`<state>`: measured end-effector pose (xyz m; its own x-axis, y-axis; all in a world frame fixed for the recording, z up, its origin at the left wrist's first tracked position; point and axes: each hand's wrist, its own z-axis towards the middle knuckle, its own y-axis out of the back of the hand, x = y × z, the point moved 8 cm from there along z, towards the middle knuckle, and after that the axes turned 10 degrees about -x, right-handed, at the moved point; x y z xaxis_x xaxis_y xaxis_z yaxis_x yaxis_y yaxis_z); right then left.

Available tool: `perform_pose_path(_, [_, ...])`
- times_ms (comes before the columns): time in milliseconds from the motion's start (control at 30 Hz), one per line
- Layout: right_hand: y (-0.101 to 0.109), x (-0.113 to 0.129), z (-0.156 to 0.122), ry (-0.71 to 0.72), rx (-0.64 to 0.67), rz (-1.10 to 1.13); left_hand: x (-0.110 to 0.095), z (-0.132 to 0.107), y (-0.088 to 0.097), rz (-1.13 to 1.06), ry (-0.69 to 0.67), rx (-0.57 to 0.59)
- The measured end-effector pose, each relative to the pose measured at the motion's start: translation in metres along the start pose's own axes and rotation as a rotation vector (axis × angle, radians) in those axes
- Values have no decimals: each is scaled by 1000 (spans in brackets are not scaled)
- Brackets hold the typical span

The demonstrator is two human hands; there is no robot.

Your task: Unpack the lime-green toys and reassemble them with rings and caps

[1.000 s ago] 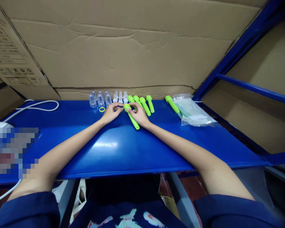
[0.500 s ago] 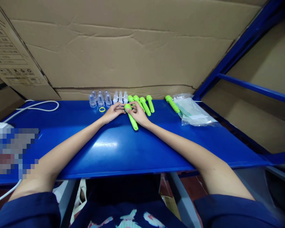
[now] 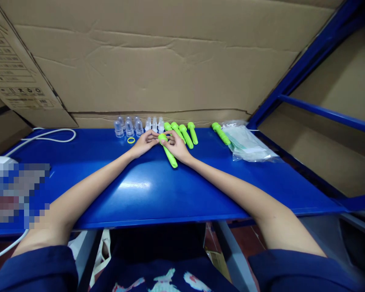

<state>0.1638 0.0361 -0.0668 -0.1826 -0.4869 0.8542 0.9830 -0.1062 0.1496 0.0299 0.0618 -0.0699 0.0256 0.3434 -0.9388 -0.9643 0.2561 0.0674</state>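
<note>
Both my hands meet at the wide head of a lime-green flashlight-shaped tube (image 3: pixel 170 157), whose narrow end points toward me and to the right. My right hand (image 3: pixel 177 147) grips the head from the right, thumb on top. From the left, the thumb and fingers of my left hand (image 3: pixel 146 144) close on the same head. A thin yellow ring (image 3: pixel 131 140) lies on the table just left of my left hand. Behind it stand several clear domed caps (image 3: pixel 129 128) and several smaller clear nozzle-like pieces (image 3: pixel 154 124). More green tubes (image 3: pixel 186 136) lie behind my right hand.
One separate green tube (image 3: pixel 221 134) rests beside a clear plastic bag (image 3: pixel 249 142) with pale contents on the right. A white cable (image 3: pixel 61 136) loops across the blue table (image 3: pixel 170 198) at left, near a blurred-out object (image 3: pixel 15 194). Cardboard (image 3: pixel 158 73) walls the back.
The head of the green tube has shifted very slightly left between my fingers. Both hands stay on it, and the other pieces lie as before.
</note>
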Motion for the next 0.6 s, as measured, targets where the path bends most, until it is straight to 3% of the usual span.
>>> perform_pose_path(367, [-2, -2, -1, -9, 22, 38, 0, 3, 7, 1, -3, -72])
perform_pose_path(600, [-1, -5, 0, 7, 10, 6, 3, 2, 4, 100, 27, -7])
